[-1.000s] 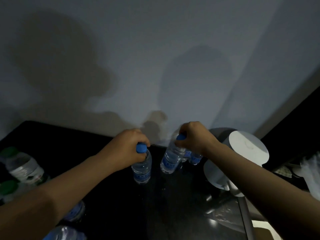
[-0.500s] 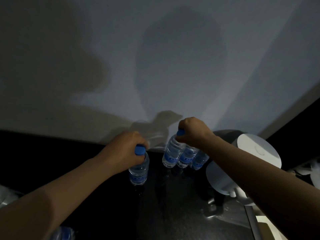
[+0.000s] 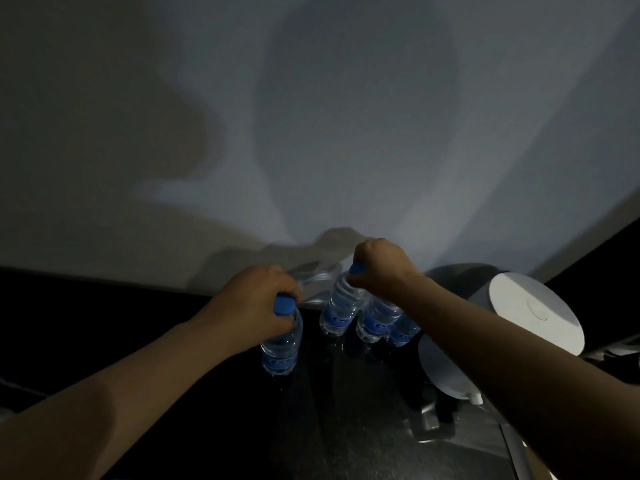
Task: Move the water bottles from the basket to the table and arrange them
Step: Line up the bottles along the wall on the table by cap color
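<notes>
The left hand (image 3: 249, 301) has its fingers curled tight round the blue cap of an upright bottle (image 3: 281, 346), whose base is at the dark table (image 3: 346, 427); whether it touches cannot be told. The right hand (image 3: 382, 268) pinches the blue cap of a tilted bottle (image 3: 338, 311) farther back, near the wall (image 3: 311, 133). Just beside that one stand a third bottle (image 3: 375, 322) and a fourth bottle (image 3: 401, 330), partly hidden by the right forearm. A white round appliance (image 3: 535, 311) sits to their right.
</notes>
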Motion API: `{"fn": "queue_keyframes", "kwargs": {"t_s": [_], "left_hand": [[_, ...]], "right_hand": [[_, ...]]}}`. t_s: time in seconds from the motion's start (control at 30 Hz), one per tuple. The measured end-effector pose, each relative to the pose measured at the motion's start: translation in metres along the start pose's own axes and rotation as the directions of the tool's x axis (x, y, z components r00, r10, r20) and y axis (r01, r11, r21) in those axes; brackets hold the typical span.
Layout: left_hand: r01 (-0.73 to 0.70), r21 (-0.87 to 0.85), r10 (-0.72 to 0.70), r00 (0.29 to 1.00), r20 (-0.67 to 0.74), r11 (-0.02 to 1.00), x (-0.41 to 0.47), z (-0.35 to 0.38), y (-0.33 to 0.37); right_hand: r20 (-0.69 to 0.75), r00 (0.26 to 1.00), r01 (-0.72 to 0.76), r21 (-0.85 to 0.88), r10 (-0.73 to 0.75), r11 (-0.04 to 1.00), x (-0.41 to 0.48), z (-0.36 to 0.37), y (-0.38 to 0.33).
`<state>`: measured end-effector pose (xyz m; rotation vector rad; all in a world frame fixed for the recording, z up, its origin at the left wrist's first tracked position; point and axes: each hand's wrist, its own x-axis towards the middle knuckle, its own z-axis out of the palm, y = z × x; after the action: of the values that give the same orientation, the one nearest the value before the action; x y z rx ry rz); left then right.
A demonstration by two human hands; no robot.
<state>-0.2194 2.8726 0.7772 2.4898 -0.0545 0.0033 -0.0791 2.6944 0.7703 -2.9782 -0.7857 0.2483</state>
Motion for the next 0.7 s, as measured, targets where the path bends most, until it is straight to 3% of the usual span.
{"fn": "queue_keyframes", "kwargs": {"t_s": [0.7], "left_hand": [[0.029,0.001,-0.029,0.999,-0.042,1.000,0.014,0.009,-0.019]], "right_hand": [[0.001,0.999,-0.043,0.046,0.043,0.998,0.007,0.011,0.018]]}}
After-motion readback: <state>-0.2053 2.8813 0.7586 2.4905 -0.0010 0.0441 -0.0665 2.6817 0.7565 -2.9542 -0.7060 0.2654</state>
